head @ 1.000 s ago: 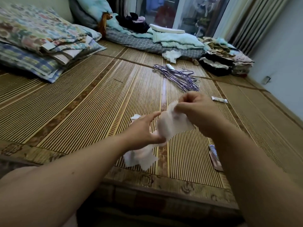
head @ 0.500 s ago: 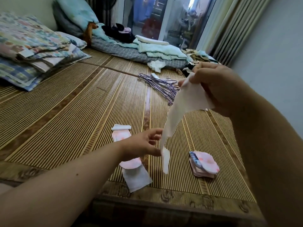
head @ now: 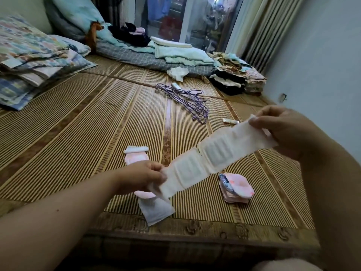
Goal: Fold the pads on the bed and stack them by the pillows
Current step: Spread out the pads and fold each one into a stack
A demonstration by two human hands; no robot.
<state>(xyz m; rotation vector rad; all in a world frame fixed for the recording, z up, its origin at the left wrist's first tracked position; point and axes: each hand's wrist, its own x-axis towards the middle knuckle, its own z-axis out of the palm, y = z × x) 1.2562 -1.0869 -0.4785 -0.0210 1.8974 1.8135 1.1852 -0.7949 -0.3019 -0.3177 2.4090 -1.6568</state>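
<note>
White pad (head: 213, 153): unfolded full length, stretched in the air above the bamboo mat (head: 78, 133), lower end at left.
Left hand (head: 140, 177): fingers curled, pinching the lower end.
Right hand (head: 281, 128): thumb and fingers pinching the upper end.
Folded pink pads (head: 237, 187): 1 stack on the mat, beneath the strip.
Pillows (head: 29, 55): far left.
Purple hangers (head: 187, 98): mid-mat.

Across the centre of the frame the white pad (head: 211, 153) is looking soft, matt and papery, embossed with ribbed panels. The bamboo mat (head: 78, 133) beneath is showing fine ridged slats with a faint sheen. At lower right the pink wrappers (head: 239, 187) are glinting like thin plastic film. At upper left the pillows (head: 29, 55) are showing printed matt cloth.
</note>
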